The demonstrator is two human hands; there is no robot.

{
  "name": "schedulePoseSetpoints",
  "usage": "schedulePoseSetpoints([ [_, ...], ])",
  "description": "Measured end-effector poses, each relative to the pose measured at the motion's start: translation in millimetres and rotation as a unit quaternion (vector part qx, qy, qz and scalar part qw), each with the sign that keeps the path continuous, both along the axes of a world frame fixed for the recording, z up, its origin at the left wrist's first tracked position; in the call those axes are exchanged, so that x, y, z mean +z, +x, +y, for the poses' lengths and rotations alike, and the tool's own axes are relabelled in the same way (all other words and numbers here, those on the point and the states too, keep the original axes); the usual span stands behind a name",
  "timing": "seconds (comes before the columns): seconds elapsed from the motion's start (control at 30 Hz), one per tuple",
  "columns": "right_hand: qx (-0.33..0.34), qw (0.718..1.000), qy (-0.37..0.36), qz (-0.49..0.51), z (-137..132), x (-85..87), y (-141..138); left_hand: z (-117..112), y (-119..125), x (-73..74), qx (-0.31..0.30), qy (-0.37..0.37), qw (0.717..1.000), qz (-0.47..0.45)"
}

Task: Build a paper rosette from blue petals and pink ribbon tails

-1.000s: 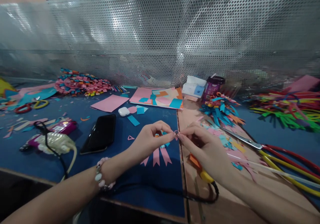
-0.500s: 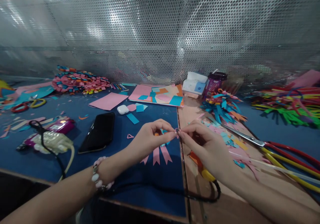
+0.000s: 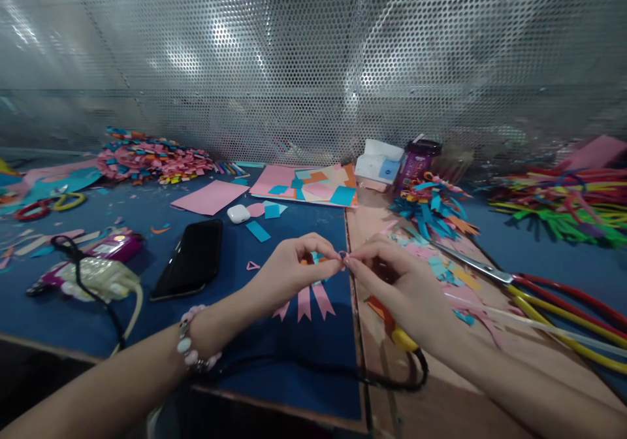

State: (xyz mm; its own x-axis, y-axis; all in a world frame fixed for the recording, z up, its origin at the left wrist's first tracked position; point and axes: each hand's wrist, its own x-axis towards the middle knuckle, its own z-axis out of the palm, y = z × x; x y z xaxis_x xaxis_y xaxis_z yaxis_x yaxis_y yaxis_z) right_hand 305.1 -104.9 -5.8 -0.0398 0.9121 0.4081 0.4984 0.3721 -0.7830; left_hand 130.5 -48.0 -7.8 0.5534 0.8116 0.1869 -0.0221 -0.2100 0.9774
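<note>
Between the fingertips of both hands is a small pink loop (image 3: 343, 256), seemingly a bent strip of paper or foam. My left hand (image 3: 300, 264), with a beaded bracelet at its wrist, pinches it from the left. My right hand (image 3: 399, 279) pinches the other side. Under my left hand lie pink strips (image 3: 304, 303) with notched ends, along with blue and orange pieces partly hidden by the fingers. A small pink triangle-shaped loop (image 3: 252, 265) rests on the blue mat (image 3: 313, 387). A yellow-and-orange tool (image 3: 402, 338) with a black cord sits partly behind my right hand.
A black phone (image 3: 190, 259) and a white earbud case (image 3: 238, 213) lie left. Large scissors (image 3: 494, 272) and paper scraps (image 3: 445, 270) are right. Behind stand coloured sheets (image 3: 274, 181), a tissue pack (image 3: 378, 166), a purple cup (image 3: 418, 163) and a perforated metal screen (image 3: 304, 66).
The view has shifted slightly, moving everything a little left. Both hands keep their pinch, and the pink loop between the fingertips shows a bit more openly.
</note>
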Motion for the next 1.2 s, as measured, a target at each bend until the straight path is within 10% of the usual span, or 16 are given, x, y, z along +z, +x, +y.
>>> schedulePoseSetpoints([
  [1.2, 0.008, 0.999, -0.034, 0.009, -0.3, 4.2, -2.2, 1.5, -2.1, 0.6, 0.014, -0.006, 1.0, 0.014],
])
